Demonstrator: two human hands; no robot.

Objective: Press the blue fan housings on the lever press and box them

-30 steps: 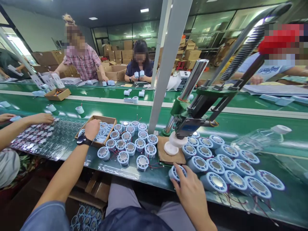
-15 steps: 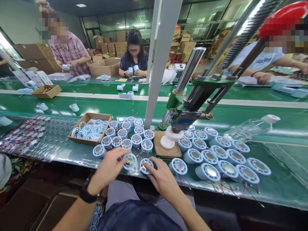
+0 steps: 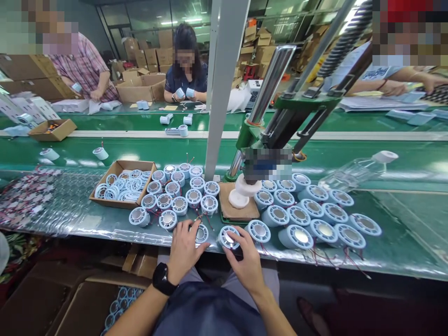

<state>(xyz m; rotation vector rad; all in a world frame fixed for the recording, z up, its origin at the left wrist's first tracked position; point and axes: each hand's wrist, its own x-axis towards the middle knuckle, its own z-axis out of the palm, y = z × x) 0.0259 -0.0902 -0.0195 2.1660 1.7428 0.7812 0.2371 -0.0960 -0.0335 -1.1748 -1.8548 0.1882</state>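
My left hand (image 3: 185, 245) is closed around a light-blue cylindrical part (image 3: 201, 234) at the bench's front edge; the fingers partly cover it. Just to the right, the thumb and fingers of my right hand (image 3: 245, 256) grip a similar cylinder (image 3: 228, 238) with a slotted rim and silver disc. Another cylinder (image 3: 258, 231) stands right beside that hand. Behind my hands, a hand press (image 3: 268, 165) holds a white round pad above a white round seat (image 3: 238, 199) on a brown board.
Several like cylinders (image 3: 179, 205) stand left of the press, more (image 3: 299, 215) to its right. A cardboard box (image 3: 117, 204) holds light-blue rings. A clear bottle (image 3: 357, 170) lies at right. A grey post (image 3: 224, 88) rises behind the bench; co-workers sit or stand beyond the green belt.
My right hand has moved right with its cylinder, widening the gap between my hands. My left hand, blurred around a light-blue piece before, now rests lower at the bench edge.
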